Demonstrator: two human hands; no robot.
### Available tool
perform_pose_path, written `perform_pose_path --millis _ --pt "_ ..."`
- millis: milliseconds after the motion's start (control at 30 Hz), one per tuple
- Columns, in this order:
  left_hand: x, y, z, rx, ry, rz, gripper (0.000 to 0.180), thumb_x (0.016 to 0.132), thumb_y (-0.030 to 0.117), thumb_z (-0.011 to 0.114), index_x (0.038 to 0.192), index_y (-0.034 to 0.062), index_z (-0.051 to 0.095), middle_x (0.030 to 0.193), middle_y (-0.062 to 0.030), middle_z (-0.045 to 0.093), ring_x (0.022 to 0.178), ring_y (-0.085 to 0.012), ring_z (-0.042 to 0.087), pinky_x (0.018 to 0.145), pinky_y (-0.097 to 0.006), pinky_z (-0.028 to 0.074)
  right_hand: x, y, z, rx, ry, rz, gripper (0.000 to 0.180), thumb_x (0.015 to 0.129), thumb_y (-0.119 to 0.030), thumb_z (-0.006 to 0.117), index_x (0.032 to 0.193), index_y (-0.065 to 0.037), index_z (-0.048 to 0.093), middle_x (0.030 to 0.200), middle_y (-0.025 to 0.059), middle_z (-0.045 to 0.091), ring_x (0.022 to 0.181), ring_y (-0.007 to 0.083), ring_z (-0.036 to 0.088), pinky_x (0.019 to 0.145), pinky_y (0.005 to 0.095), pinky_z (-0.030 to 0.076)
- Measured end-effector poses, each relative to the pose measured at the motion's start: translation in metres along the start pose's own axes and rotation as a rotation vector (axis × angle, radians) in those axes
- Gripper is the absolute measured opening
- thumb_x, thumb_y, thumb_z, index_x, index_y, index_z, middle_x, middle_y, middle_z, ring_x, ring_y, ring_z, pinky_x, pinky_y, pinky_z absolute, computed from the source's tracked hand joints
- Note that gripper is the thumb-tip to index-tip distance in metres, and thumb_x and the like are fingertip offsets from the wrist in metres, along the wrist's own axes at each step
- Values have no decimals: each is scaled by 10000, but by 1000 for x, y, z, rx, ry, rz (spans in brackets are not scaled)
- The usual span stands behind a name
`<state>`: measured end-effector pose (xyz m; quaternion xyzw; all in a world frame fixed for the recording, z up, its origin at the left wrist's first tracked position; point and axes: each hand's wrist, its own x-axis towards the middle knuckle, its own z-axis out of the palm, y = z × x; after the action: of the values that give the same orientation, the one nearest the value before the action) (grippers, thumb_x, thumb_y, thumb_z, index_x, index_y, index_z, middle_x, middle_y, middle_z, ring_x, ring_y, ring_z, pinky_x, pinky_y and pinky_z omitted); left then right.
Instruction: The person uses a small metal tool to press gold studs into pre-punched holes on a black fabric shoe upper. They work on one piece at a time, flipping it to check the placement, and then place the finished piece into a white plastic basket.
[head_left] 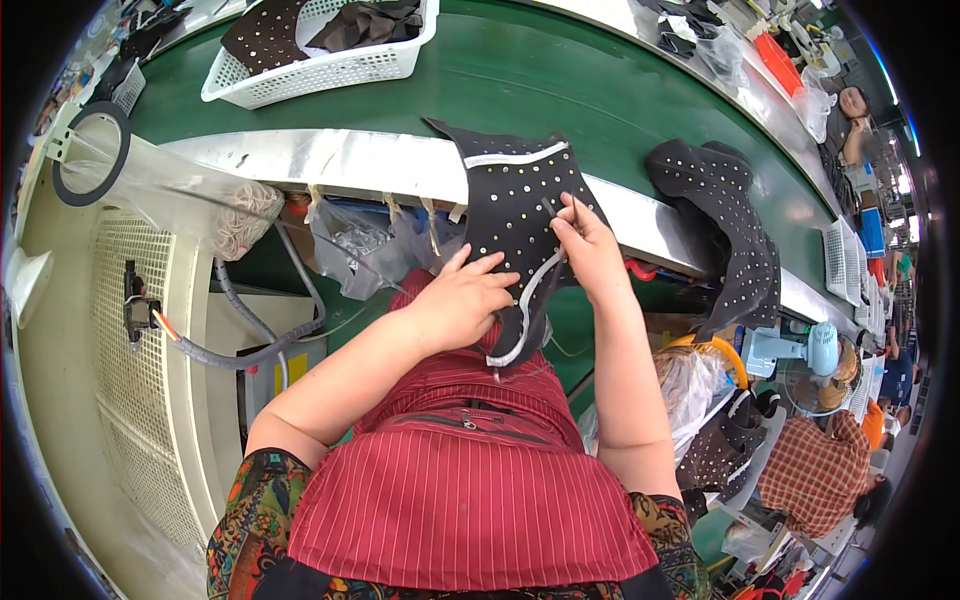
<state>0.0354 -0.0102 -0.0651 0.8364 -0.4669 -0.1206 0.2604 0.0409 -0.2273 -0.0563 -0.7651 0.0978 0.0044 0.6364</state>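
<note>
White basket (340, 72) at far left holds studded dark pieces (264, 38); a yellow label (305, 366) is too small to read. Left hand (460, 302) rests, fingers spread, on a studded black panel (510, 210) at the desk (500, 70)'s near edge; right hand (594, 256) pinches a slim dark item (548, 207) between fingers.

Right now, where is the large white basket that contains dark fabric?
In the head view, the large white basket stands at the upper left on the green surface, just beyond the shiny metal edge.
</note>
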Motion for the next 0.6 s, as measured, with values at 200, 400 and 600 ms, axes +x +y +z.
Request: perform_pose_path --millis 200,400,600 --pt "-4 -11 -16 -233 -263 28 356 708 47 514 1022 119 666 1111 -98 624 1102 -275 547 996 -470 372 -8 22 9 -198 75 8 118 844 -88 567 879 25 571 1379 192 427 961 179 569 817 297 435" --pt "74 -32 -43 143 510 24 424 801 107 583 1221 136 534 1277 -116 521 1189 -306 479 1010 -462 355 -16 21 8 -85 94 -13 116 857 -93 563 884 20 562 1274 139 522 731 106 544 676 252 449" --pt "114 -55 -15 383 228 -171 472 869 322 556 1316 200 464 1386 -72 424 1290 -263 378 1045 -516 276 -78 -16 -8 255 -269 193 71 854 -95 589 851 -28 563 662 60 592 525 96 502 510 256 425"
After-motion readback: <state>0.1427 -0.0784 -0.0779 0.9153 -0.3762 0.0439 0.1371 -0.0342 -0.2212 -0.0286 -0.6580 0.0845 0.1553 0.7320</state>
